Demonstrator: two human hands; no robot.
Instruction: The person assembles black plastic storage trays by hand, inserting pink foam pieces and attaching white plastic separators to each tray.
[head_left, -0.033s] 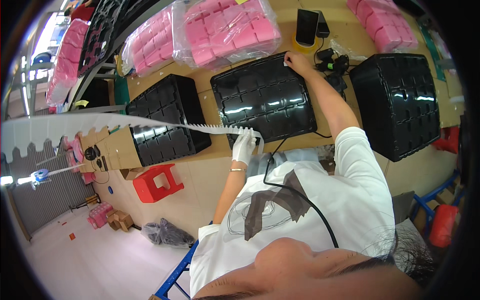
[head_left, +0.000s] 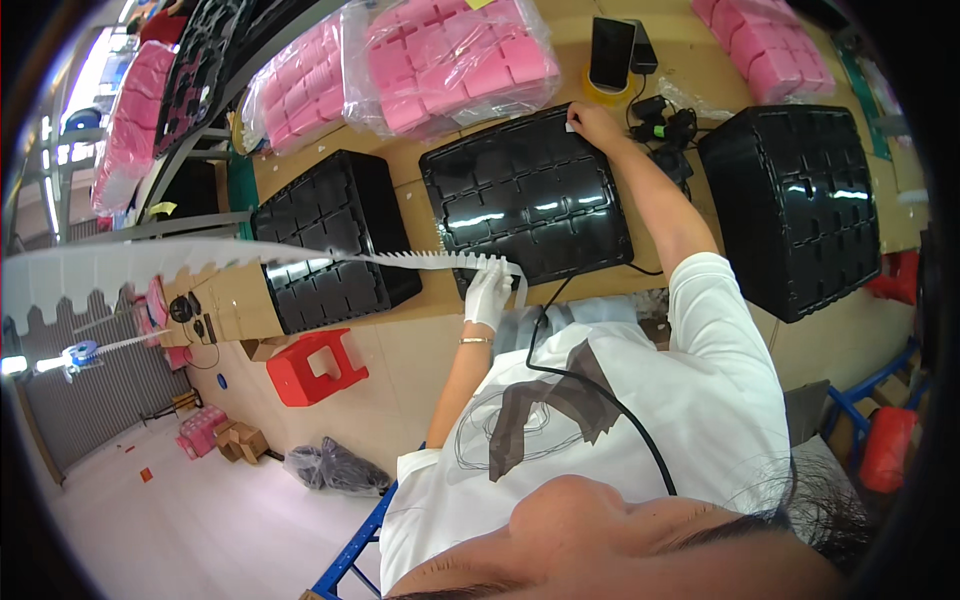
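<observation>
Tabletop (head_left: 685,50) part-hidden by black trays (head_left: 530,190)

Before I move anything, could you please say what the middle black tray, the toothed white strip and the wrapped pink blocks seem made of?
Middle black tray: glossy, likely moulded plastic, given its bright highlights.
Toothed white strip: probably smooth plastic, as it bends; paper is possible.
Wrapped pink blocks: likely matte foam, from their thick, evenly coloured look.

At your left: red plastic stool (head_left: 294,374), cardboard box (head_left: 240,441). Ahead of you: black smartphone (head_left: 611,53), overlapping yellow tape roll (head_left: 606,95).
</observation>
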